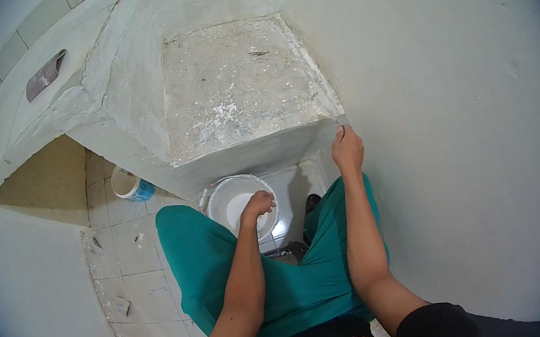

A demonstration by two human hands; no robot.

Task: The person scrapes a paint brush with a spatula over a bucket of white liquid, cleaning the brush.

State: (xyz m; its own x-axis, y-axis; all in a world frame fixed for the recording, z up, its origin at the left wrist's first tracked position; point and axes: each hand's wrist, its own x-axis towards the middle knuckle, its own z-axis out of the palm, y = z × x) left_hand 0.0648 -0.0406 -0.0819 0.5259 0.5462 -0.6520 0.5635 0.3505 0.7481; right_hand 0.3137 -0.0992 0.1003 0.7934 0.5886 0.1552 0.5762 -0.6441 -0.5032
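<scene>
My right hand (347, 148) is pinched shut on a thin blade (343, 120), which touches the front right corner of the slab (239, 91) where it meets the wall (453, 110). My left hand (258, 205) is curled into a fist over the bucket (219, 199); I cannot tell whether it grips anything. The bucket stands on the floor (124, 256) just under the slab's front edge, between my knees. A small tub (130, 185) sits on the floor to the left.
</scene>
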